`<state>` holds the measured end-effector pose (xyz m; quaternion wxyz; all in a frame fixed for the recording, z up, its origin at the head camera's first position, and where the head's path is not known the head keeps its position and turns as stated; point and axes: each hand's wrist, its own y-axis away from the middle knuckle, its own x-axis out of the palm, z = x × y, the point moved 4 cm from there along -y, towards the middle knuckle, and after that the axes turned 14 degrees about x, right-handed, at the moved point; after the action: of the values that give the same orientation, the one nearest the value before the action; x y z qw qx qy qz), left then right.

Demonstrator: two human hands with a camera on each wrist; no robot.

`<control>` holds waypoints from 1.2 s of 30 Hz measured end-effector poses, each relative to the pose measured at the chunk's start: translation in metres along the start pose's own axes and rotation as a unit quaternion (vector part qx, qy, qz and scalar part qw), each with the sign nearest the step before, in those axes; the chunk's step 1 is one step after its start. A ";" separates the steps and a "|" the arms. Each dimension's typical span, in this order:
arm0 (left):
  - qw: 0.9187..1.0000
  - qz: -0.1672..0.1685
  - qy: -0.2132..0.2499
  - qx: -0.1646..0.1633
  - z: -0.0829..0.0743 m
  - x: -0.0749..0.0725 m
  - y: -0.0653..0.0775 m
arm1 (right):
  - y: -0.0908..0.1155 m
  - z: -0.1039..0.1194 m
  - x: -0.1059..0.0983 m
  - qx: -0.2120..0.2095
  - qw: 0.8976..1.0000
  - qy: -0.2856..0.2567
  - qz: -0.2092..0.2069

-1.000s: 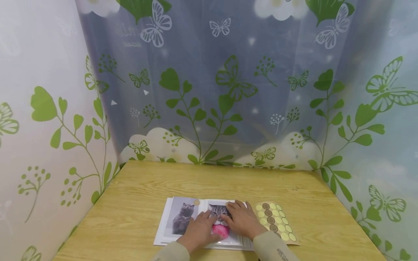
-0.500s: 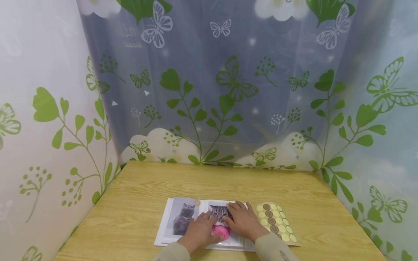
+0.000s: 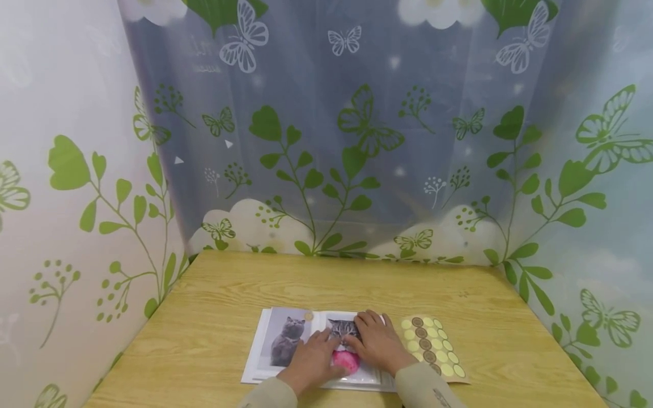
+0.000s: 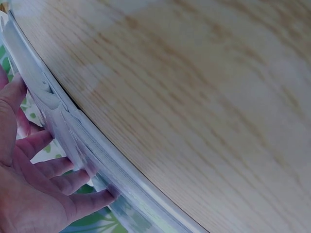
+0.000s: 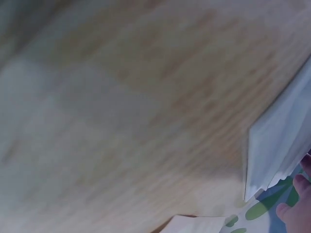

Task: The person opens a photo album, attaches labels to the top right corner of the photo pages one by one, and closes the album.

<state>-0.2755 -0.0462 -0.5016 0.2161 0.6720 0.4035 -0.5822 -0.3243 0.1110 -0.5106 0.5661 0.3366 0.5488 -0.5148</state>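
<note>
An open photo album (image 3: 250,367) lies flat at the table's near side, with a grey cat picture (image 3: 287,343) on its left page. On the right page is a tabby cat picture (image 3: 343,327) with a pink round patch (image 3: 346,364) at its lower part. My left hand (image 3: 311,361) rests on that picture's left side, fingers spread; the left wrist view shows its fingertips against the page (image 4: 73,141). My right hand (image 3: 382,344) lies over the picture's right side, thumb toward the left thumb. Only a few of its fingers (image 5: 300,185) show in the right wrist view.
Right of the album lies a sheet of round stickers (image 3: 432,343), yellow and brown, partly behind the right forearm. The wood-grain table (image 3: 336,283) reaches back to a blue curtain (image 3: 306,113) printed with leaves and butterflies. Pale curtains hang at both sides.
</note>
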 end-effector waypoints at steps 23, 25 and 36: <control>1.000 0.003 0.018 -0.006 -0.001 -0.002 0.001 | 0.008 -0.004 0.001 -0.017 1.000 0.005 0.021; 1.000 0.000 0.016 -0.004 -0.001 -0.002 0.001 | 0.010 -0.005 0.000 -0.013 1.000 0.011 0.024; 1.000 0.005 0.017 -0.006 -0.001 -0.002 0.000 | 0.012 -0.014 -0.003 -0.014 0.999 0.034 0.029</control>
<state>-0.2747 -0.0460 -0.4991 0.2168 0.6823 0.4070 -0.5672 -0.3160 0.1278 -0.5125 0.5664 0.3616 0.5650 -0.4788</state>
